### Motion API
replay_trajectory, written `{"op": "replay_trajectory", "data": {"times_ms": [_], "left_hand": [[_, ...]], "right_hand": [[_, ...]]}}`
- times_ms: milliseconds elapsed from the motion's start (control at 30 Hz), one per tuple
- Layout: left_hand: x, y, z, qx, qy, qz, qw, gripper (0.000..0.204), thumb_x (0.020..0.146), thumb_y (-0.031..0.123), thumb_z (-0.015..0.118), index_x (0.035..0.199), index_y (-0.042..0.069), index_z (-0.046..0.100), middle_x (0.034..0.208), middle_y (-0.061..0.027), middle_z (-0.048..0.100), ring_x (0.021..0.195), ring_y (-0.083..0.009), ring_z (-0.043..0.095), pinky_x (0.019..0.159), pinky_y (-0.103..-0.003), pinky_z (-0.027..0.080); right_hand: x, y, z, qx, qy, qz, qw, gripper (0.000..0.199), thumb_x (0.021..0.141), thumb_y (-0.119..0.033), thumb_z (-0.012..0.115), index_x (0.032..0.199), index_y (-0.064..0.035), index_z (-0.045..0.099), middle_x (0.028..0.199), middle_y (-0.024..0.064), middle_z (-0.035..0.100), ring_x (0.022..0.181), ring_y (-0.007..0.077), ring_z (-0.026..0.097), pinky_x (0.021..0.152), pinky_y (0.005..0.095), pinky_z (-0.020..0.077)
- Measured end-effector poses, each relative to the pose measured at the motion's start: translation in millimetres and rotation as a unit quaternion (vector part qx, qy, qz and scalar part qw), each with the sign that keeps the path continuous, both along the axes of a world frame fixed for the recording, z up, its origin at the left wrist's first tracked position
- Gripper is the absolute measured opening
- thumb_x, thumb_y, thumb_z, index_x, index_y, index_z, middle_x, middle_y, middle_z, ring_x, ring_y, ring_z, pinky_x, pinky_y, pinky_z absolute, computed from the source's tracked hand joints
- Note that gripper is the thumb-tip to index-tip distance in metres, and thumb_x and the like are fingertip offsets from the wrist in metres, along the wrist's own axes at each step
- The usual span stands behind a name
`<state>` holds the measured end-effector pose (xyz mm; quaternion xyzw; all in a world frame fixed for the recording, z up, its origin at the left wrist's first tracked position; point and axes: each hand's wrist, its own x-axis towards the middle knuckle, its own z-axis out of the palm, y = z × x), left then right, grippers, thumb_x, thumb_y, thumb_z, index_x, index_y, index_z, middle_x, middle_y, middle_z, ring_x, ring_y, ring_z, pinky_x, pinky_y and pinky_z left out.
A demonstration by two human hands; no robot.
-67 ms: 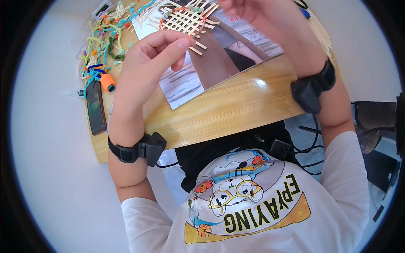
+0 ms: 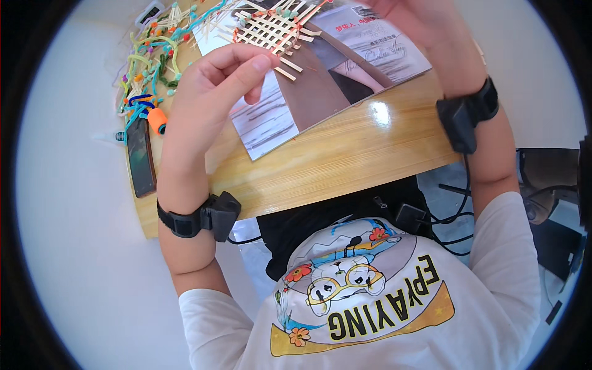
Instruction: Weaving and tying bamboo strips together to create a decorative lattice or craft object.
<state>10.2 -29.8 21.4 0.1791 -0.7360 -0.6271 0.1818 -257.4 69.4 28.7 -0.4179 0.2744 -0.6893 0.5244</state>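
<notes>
A round lattice woven from pale flat wooden strips (image 2: 266, 32) lies at the top of the view. Orange thread winds about its rim, and pale green beads (image 2: 285, 12) sit along the upper part. My left hand (image 2: 225, 83) is closed in a pinch at the lattice's lower edge, thumb against forefinger; whether it grips a strip or thread there is hard to see. To the right and raised, my right hand (image 2: 425, 24) is smeared by motion and partly cut off by the upper edge. What it holds, if anything, is hidden.
A large printed picture sheet (image 2: 265, 132) lies under the lattice on the wooden table (image 2: 320, 160). At left are a heap of coloured pipe cleaners and beads (image 2: 151, 61), an orange thread spool (image 2: 156, 120) and a phone (image 2: 142, 159). A cable hangs from each wrist band.
My right hand has moved up and to the right, away from the lattice, uncovering more of the printed sheet. The left hand has shifted only slightly left.
</notes>
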Motion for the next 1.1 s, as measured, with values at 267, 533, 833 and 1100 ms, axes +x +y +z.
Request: {"op": "replay_trajectory", "data": {"times_ms": [267,533,833,1100], "left_hand": [[17.8,-19.8,22.6,-0.044,-0.054,-0.008,0.998,0.023,0.094,0.024,0.062,0.097,0.002,0.068,0.065,0.0041,0.051,0.064,-0.0057,0.045,0.062,-0.021,0.036],[34.0,-28.7,21.4,-0.062,-0.088,-0.012,0.994,0.023,0.094,0.024,0.062,0.095,0.002,0.068,0.065,0.0044,0.05,0.064,-0.0051,0.043,0.062,-0.021,0.035],[42.7,-28.2,19.6,-0.077,-0.197,-0.021,0.977,0.019,0.093,0.022,0.063,0.093,0.003,0.066,0.071,0.0046,0.054,0.063,-0.0037,0.044,0.059,-0.02,0.035],[58.9,-50.2,10.0,-0.19,-0.329,0.06,0.923,0.022,0.091,0.021,0.064,0.094,-0.001,0.067,0.071,0.002,0.057,0.063,-0.0062,0.047,0.058,-0.022,0.039]], "right_hand": [[-127.9,28.2,0.9,-0.01,-0.006,-0.249,0.969,0.013,0.101,-0.013,0.049,0.107,-0.0019,0.053,0.081,0.0035,0.059,0.069,0.0126,0.057,0.066,0.0239,0.053],[-160.5,59.6,-4.4,-0.086,-0.093,-0.378,0.917,0.018,0.1,-0.007,0.048,0.115,0.0019,0.05,0.088,0.0077,0.056,0.074,0.0146,0.055,0.069,0.0246,0.0522],[-168.2,56.1,-13.9,-0.109,-0.142,-0.366,0.913,0.022,0.101,-0.007,0.044,0.121,0.0023,0.046,0.09,0.0083,0.055,0.075,0.0158,0.053,0.07,0.0252,0.0517],[-162.5,60.3,-19.0,-0.138,-0.288,-0.237,0.918,0.019,0.101,-0.007,0.045,0.118,0.0011,0.048,0.09,0.007,0.055,0.074,0.0153,0.053,0.069,0.0258,0.0513]]}}
